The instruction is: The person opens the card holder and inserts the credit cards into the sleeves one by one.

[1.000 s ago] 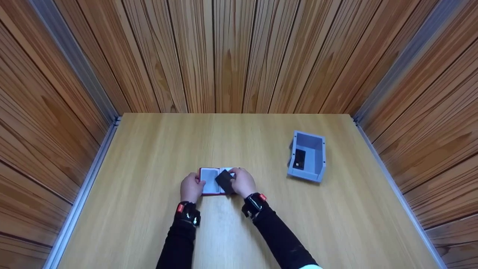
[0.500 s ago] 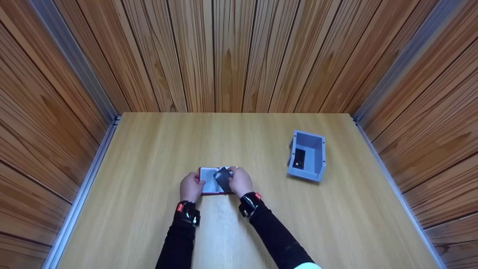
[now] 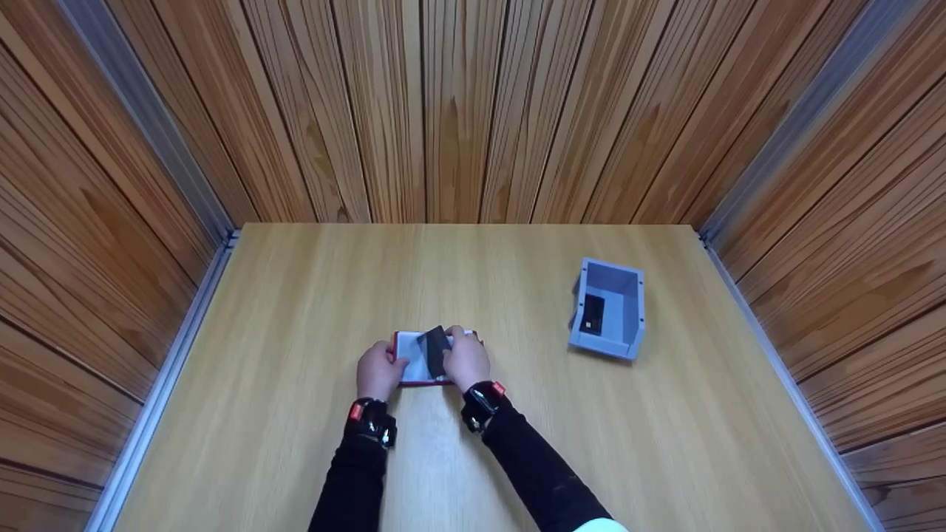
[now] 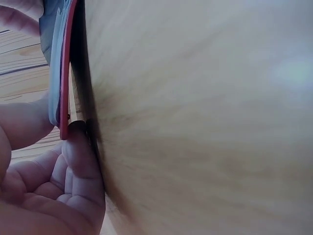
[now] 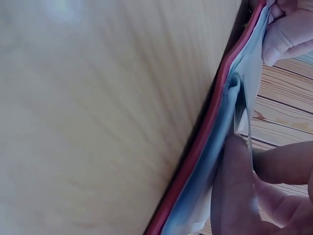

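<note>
My right hand point(image 3: 467, 362), pinching the dark card point(image 3: 437, 352) beside its fingertips, has shifted leftward and tilted it steeper, seemingly mid-handling, while my left hand point(image 3: 378, 371) pinches the red-edged booklet point(image 3: 409, 346) between them.

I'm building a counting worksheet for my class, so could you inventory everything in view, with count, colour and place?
Open booklet: one, red cover, pale pages, on the table
Flat card: one, black, tilted over the booklet
Bin: one, grey-blue, far right of the table
Flat item: one, black, inside the bin
Table: one, light wood, beneath everything
Walls: three, brown wood, back and sides
Metal rails: four, grey, table sides and wall corners
Wrist devices: two, black with red tabs
Sleeves: two, black, forearms
Left hand: one, bare, pinching the booklet
Right hand: one, bare, holding the card
</note>
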The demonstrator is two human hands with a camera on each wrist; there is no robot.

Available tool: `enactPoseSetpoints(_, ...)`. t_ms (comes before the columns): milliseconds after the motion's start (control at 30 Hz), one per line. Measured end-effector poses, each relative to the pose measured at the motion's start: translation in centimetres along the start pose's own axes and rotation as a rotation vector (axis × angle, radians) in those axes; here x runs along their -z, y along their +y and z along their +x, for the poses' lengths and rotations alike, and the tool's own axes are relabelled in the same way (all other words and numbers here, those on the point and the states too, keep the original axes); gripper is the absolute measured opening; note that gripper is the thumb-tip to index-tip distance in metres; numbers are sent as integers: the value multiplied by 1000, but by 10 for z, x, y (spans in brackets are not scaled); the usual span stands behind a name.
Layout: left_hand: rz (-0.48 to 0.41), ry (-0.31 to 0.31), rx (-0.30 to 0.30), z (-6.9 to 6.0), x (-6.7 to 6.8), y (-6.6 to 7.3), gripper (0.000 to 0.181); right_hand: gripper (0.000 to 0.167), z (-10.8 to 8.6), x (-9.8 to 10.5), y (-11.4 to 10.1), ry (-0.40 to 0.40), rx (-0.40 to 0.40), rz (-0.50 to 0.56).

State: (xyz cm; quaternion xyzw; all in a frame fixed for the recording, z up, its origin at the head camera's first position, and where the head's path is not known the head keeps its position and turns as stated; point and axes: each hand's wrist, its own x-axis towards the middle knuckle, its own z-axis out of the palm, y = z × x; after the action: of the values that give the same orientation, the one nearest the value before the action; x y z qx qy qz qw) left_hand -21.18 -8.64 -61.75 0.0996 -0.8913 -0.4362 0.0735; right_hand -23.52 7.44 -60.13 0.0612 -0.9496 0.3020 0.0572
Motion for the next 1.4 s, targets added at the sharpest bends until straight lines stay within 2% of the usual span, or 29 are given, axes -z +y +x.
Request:
enactPoseSetpoints(367, 9, -15, 22, 1, 1, 0, 25, 23, 1, -5, 0, 9, -2, 9)
enactPoseSetpoints(700, -4, -1, 22, 0, 1, 0, 24, 23, 1, -8, -8, -29, 10, -60)
enactPoseSetpoints(900, 13, -24, 55, 3, 0, 1, 26, 19, 0, -8, -12, -59, 13, -91)
enactPoseSetpoints(1400, 2, -39, 74, 3, -1, 1, 25, 17, 0, -6, -18, -95, 1, 8)
